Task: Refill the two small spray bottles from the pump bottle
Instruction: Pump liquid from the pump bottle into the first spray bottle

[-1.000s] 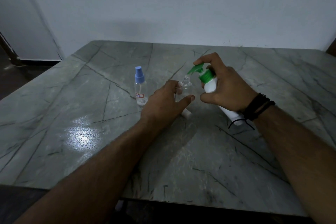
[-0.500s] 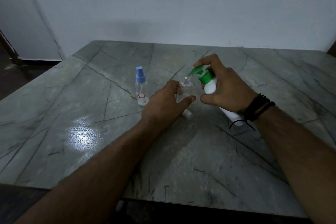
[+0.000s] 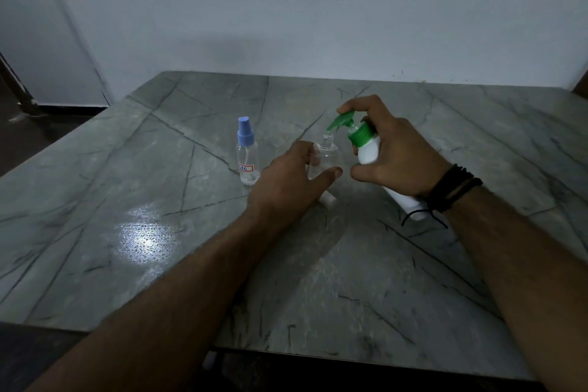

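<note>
Right hand (image 3: 397,156) is the one I see gripping the white plastic pump bottle with the green pump top (image 3: 369,149). Its fingers and thumb curl round the bottle's body, and one finger sits on top of the green pump head (image 3: 342,121). The bottle is tipped over to the left, with its bottom end sticking out under the wrist, near the black cord bracelets (image 3: 451,188).

Just left of that hand, the green spout hangs right over the open neck of the small clear plastic spray bottle with no cap (image 3: 324,156). I cannot tell if the spout touches the neck.

My left hand (image 3: 292,181) holds that small open bottle upright on the grey marble surface (image 3: 159,200). The thumb is on the near side and the fingers wrap round the far side. I see something small and white (image 3: 327,199) on the surface just under this hand, but most of it is hidden, so I cannot tell what it is.

Left of the left hand, and apart from it, stands the second small clear spray bottle with a blue cap (image 3: 246,153). It is upright and has a small label on it.
</note>
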{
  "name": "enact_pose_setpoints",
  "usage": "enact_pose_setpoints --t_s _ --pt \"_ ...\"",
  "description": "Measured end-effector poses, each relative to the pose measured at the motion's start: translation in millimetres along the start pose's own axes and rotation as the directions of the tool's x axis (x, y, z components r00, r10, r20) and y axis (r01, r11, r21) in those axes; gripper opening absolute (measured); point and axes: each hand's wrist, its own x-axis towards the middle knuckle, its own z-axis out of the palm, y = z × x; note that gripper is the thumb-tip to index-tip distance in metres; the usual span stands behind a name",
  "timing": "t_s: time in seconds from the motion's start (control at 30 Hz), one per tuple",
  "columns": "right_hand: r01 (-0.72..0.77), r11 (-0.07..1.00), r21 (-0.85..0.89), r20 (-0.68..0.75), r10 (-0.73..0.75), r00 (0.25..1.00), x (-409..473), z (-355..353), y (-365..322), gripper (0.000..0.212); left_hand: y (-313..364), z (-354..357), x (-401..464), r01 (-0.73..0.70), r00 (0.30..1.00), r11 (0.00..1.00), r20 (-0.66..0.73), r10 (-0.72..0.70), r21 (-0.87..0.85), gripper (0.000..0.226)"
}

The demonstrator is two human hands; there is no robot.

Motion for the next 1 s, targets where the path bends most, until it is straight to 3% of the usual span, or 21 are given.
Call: enact_pose_setpoints --t_s 1.0 --pt "0.001 1.0 -0.001 0.007 -0.001 1.0 1.4 0.6 1.8 0.073 -2.3 2.1 2.0 -0.008 1.0 1.0 -0.007 0.008 0.015 0.046"
